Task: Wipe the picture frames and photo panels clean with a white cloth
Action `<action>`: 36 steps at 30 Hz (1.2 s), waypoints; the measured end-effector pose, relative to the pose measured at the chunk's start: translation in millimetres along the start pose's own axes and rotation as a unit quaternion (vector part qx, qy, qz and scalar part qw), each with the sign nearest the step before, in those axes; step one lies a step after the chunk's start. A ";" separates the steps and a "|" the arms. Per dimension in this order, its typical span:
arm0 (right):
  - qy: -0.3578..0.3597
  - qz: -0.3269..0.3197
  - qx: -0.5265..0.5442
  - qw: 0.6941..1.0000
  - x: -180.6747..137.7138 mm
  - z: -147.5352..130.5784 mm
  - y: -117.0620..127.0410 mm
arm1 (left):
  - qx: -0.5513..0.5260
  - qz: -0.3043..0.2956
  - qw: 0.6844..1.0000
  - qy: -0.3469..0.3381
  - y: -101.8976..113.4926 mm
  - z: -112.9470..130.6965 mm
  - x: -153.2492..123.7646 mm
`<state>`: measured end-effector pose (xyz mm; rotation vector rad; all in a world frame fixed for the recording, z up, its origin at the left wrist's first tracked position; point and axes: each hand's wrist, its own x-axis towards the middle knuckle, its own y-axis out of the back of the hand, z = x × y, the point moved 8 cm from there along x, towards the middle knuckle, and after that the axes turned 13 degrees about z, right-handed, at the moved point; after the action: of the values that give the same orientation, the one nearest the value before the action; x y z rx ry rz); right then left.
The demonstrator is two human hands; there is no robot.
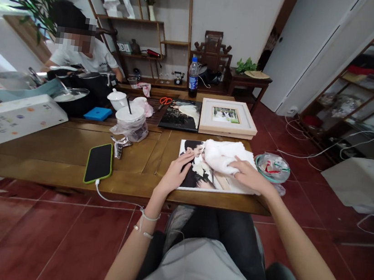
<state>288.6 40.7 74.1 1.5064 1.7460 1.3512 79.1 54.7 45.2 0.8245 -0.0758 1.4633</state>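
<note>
A large photo print [202,179] lies flat near the front edge of the wooden table [68,152]. My left hand [177,173] rests on the print's left part with fingers stretched out flat. My right hand [249,176] presses a white cloth [222,156] onto the print's upper right, fingers laid over the cloth.
A phone [99,163] in a green case lies to the left, its cable hanging off the edge. A framed photo [228,117], a dark print [181,115], a bottle [193,77], cups and a bagged bowl [130,121] stand farther back. A tape roll [272,166] sits right. Another person [81,50] sits far left.
</note>
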 end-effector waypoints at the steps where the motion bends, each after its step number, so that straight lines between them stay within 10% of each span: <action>1: -0.014 0.012 -0.005 1.000 7.7 8.5 2.4 | 0.001 0.002 1.000 0.002 0.6 0.4 0.1; 11: -0.044 0.056 -0.023 0.997 25.8 21.9 2.1 | 0.009 0.032 0.999 0.017 4.4 -1.2 1.5; 25: 0.082 -0.128 0.050 0.987 -92.1 -69.4 5.8 | 0.002 0.000 1.000 0.008 0.8 0.5 0.6; 36: 0.001 -0.078 0.076 0.994 -33.4 7.8 -2.6 | 0.026 -0.043 0.999 0.011 -5.2 -5.3 -3.2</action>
<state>303.7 12.9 60.4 1.4117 1.9619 1.1649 81.0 55.4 37.4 0.8446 0.0150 1.3973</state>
